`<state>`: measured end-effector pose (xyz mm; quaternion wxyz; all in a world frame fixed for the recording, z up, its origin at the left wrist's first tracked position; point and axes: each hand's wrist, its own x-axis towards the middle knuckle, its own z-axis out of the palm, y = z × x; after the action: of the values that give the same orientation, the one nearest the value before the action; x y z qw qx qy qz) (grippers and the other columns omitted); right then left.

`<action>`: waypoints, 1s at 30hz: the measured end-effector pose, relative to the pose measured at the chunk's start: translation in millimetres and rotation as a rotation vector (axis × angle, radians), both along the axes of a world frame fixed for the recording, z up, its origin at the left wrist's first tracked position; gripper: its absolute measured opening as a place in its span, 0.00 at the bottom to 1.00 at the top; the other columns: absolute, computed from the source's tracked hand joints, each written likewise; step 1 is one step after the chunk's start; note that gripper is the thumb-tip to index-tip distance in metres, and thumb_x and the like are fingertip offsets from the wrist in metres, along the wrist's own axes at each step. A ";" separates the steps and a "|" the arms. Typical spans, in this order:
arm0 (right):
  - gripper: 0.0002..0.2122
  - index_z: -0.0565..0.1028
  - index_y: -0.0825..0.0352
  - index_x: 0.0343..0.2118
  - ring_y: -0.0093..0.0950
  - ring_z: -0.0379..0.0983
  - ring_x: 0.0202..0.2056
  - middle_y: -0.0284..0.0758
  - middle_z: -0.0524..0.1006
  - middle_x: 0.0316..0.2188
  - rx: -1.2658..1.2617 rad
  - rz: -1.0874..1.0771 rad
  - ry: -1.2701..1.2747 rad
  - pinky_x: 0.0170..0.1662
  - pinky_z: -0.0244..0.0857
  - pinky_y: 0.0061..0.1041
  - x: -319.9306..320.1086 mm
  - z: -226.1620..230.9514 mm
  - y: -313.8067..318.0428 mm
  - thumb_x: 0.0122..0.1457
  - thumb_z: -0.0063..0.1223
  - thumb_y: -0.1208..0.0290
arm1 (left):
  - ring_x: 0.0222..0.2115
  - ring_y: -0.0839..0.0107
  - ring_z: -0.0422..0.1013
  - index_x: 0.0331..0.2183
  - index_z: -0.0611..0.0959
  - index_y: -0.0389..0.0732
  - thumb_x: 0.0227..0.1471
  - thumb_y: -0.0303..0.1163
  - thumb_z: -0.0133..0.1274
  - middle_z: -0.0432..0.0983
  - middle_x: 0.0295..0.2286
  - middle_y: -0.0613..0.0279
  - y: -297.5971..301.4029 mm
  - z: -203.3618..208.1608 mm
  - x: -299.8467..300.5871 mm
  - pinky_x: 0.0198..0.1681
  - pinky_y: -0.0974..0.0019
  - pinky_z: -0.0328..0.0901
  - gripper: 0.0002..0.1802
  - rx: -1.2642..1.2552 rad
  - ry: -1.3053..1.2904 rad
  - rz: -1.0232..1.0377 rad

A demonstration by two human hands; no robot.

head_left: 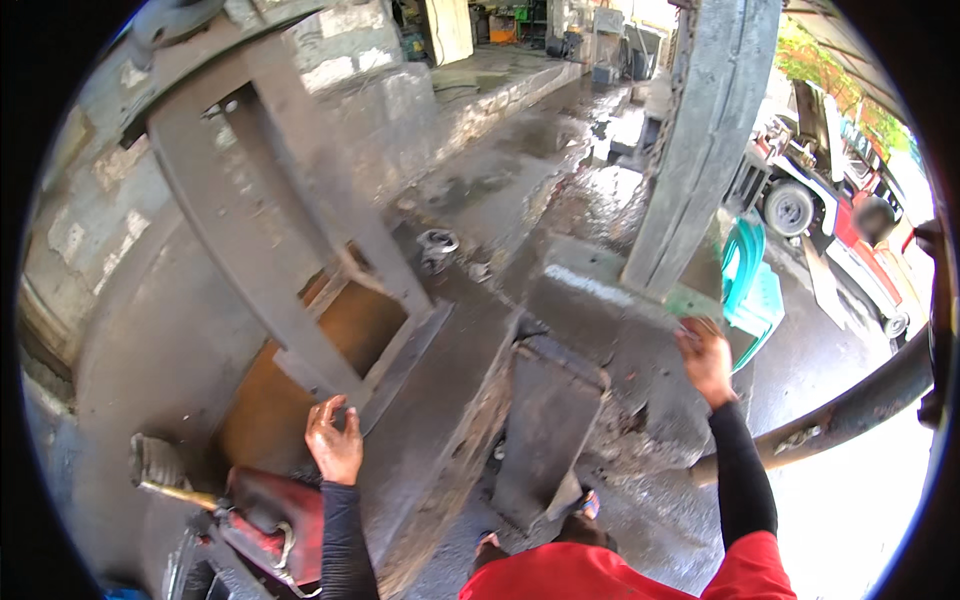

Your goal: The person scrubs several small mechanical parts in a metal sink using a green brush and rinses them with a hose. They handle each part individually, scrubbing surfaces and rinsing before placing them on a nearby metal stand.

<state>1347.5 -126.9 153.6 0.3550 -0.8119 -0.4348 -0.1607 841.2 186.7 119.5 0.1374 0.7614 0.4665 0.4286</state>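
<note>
Head view: metal frame (245, 240) near left fingers (323, 411).

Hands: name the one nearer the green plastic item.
The right hand, seen just left of the green plastic item; the left hand is across the view, near the grey metal frame.

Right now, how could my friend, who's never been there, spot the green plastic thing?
Find the tall grey post right of centre, running up to the top edge. Just right of its foot, by the person's right hand, is the green plastic thing. Its bright blue-green colour stands out from the dull post and block beside it.
</note>
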 end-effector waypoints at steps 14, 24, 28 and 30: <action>0.26 0.71 0.61 0.60 0.40 0.62 0.64 0.40 0.68 0.61 -0.407 0.080 -1.044 0.66 0.57 0.38 212.7 213.7 227.2 0.61 0.54 0.53 | 0.46 0.60 0.76 0.51 0.77 0.35 0.48 0.40 0.67 0.79 0.46 0.48 176.3 -71.1 282.7 0.49 0.60 0.71 0.32 -0.317 0.115 -0.105; 0.29 0.73 0.61 0.59 0.45 0.64 0.61 0.42 0.69 0.58 -0.392 -0.016 -1.173 0.65 0.59 0.43 231.2 200.8 233.9 0.55 0.61 0.56 | 0.50 0.44 0.74 0.45 0.80 0.21 0.42 0.57 0.66 0.76 0.46 0.30 365.3 -139.9 405.5 0.54 0.53 0.68 0.45 -0.736 0.009 0.275; 0.29 0.72 0.60 0.60 0.46 0.64 0.61 0.43 0.69 0.58 -0.466 -0.078 -1.197 0.65 0.59 0.43 236.0 200.1 232.0 0.54 0.61 0.57 | 0.48 0.46 0.76 0.42 0.84 0.25 0.40 0.52 0.67 0.78 0.46 0.35 395.1 -151.0 412.2 0.52 0.54 0.69 0.39 -0.878 0.023 0.206; 0.29 0.72 0.59 0.60 0.46 0.64 0.61 0.42 0.69 0.58 -0.478 -0.098 -1.219 0.64 0.60 0.43 237.4 198.2 231.0 0.55 0.61 0.57 | 0.46 0.47 0.77 0.43 0.83 0.25 0.39 0.49 0.68 0.79 0.47 0.37 400.1 -152.2 412.3 0.49 0.51 0.71 0.38 -0.953 -0.024 0.174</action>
<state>1584.9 104.1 351.8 -0.1528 -0.6508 -0.5443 -0.5067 1253.6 586.7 -32.8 0.4399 0.5669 0.6712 0.1857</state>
